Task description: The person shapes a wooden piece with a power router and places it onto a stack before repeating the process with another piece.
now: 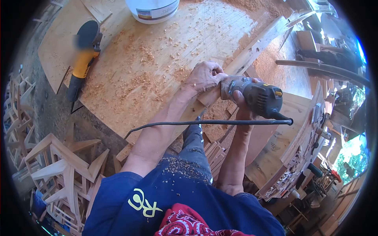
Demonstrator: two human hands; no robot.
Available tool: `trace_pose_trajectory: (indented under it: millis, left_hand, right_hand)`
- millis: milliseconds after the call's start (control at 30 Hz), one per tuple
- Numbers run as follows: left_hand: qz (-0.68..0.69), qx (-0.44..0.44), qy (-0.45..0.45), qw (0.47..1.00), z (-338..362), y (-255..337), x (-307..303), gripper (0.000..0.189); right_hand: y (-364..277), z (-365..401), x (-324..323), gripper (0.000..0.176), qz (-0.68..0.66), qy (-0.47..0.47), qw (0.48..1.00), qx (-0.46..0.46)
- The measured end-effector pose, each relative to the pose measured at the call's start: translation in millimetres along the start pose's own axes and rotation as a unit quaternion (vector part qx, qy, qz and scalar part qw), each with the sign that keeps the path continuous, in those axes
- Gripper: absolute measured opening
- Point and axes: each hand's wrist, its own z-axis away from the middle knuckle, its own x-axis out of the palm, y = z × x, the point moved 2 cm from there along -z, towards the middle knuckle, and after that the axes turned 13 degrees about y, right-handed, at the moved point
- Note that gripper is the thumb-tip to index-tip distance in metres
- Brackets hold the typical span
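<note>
My right hand (245,103) is wrapped round the body of a black and grey trim router (262,96), which lies on its side above a wooden piece (209,97) near the bench edge. The router's clear base faces left. My left hand (204,77) is closed at that base, thumb and forefinger pinched by a thin metal edge; what it grips is too small to make out. A black cord (212,122) runs from the router's rear across both forearms.
A yellow and black angle grinder (82,65) lies at the left of the shavings-strewn plywood (130,74). A white bucket (152,11) stands at the top. Cut wooden frames (65,169) are stacked lower left. A curved wooden piece (323,67) juts in from the right.
</note>
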Motion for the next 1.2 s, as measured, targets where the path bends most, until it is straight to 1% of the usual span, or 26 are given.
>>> trace_pose_trajectory:
  millis: [133,233,333,433,533,633,733,833,933,1033,1133,1200]
  left_hand:
    - [0.009,0.019,0.013,1.0,-8,-2,6,0.019]
    - [0.009,0.017,0.011,1.0,-13,1,9,0.018]
    - [0.006,0.007,0.004,1.0,-19,3,11,0.019]
    - [0.002,0.002,0.006,1.0,-25,5,14,0.019]
    - [0.008,0.008,0.006,1.0,-33,6,19,0.019]
    - [0.015,0.019,0.007,1.0,-41,7,23,0.019]
    - [0.011,0.02,0.006,1.0,-48,8,27,0.021]
    - [0.015,0.023,0.016,0.999,-55,9,30,0.025]
    - [0.011,0.015,0.013,1.0,-59,16,31,0.025]
    - [0.007,0.018,0.008,1.0,-64,20,34,0.024]
    - [0.013,0.026,0.008,1.0,-71,22,38,0.022]
    - [0.008,0.034,0.012,0.999,-76,24,40,0.022]
  right_hand:
    - [-6,-7,1,0.067,0.007,0.006,1.0,0.012]
    - [0,-15,-1,0.068,0.018,0.003,1.0,-0.016]
    - [2,-21,0,0.07,0.006,0.008,1.0,-0.019]
    - [-5,-27,5,0.068,-0.03,0.01,0.999,0.026]
    - [-1,-36,3,0.068,0.004,0.016,1.0,0.014]
    - [2,-45,5,0.069,-0.016,0.022,1.0,0.014]
    - [12,-59,1,0.072,0.004,-0.009,0.999,-0.038]
    - [13,-62,1,0.072,-0.012,0.005,1.0,-0.005]
    - [13,-68,3,0.072,-0.023,0.016,1.0,-0.005]
    - [20,-78,-2,0.073,0.015,0.016,0.999,-0.041]
    - [19,-84,1,0.074,-0.006,0.032,0.999,-0.022]
    - [19,-89,2,0.074,-0.002,0.03,0.999,-0.025]
